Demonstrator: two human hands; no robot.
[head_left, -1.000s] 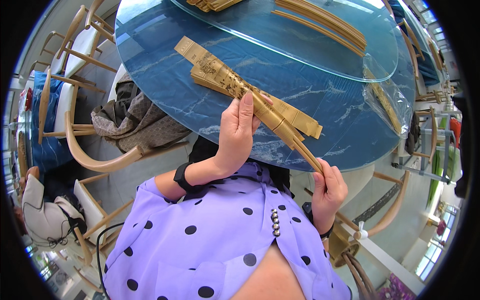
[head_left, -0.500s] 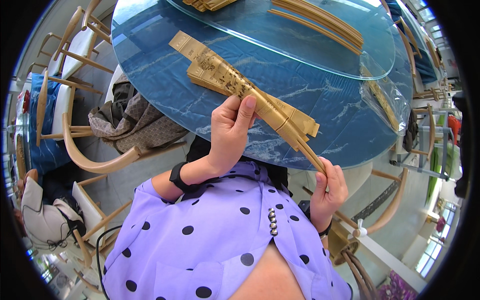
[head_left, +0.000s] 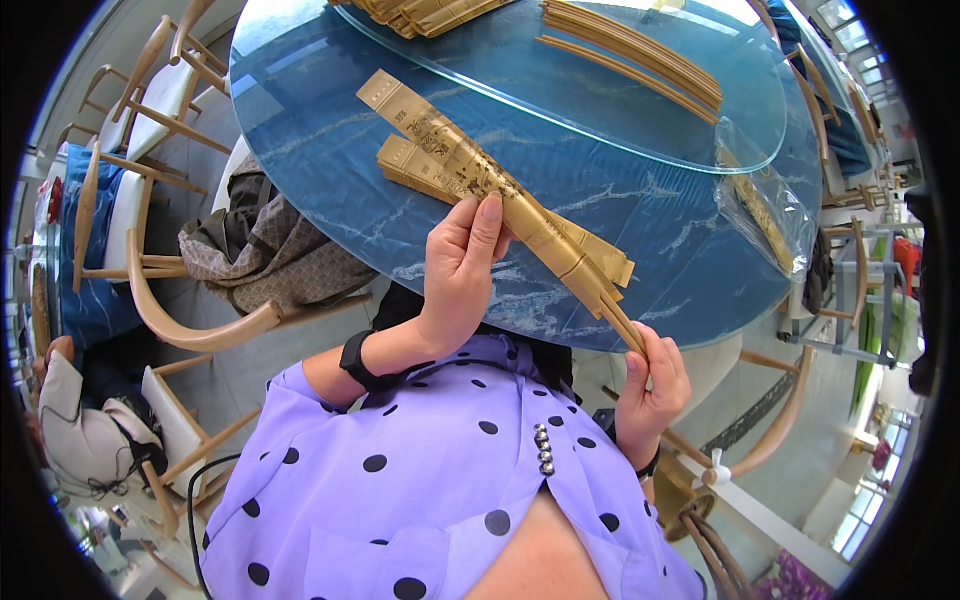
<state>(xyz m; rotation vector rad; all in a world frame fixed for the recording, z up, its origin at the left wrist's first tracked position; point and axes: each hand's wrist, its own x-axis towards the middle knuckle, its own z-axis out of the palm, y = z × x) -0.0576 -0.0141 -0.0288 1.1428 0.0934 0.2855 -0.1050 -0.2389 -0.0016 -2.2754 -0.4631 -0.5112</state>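
My left hand (head_left: 462, 268) grips a bundle of long tan paper chopstick sleeves (head_left: 470, 170) near its middle, above the edge of the round blue marbled table (head_left: 330, 170). My right hand (head_left: 652, 388) pinches a pair of wooden chopsticks (head_left: 622, 322) whose tips enter the near end of a sleeve. A black band sits on my left wrist. I wear a purple blouse with black dots.
A glass turntable (head_left: 600, 120) holds loose wooden chopsticks (head_left: 640, 52) and more sleeves (head_left: 430, 12). A clear plastic bag (head_left: 765, 215) lies at the table's right. Wooden chairs (head_left: 190, 320) stand at the left, one draped with a grey garment (head_left: 260, 250).
The sleeve bundle and both hands have stayed in nearly the same place; my right hand has shifted the chopsticks slightly toward the sleeve's open end.
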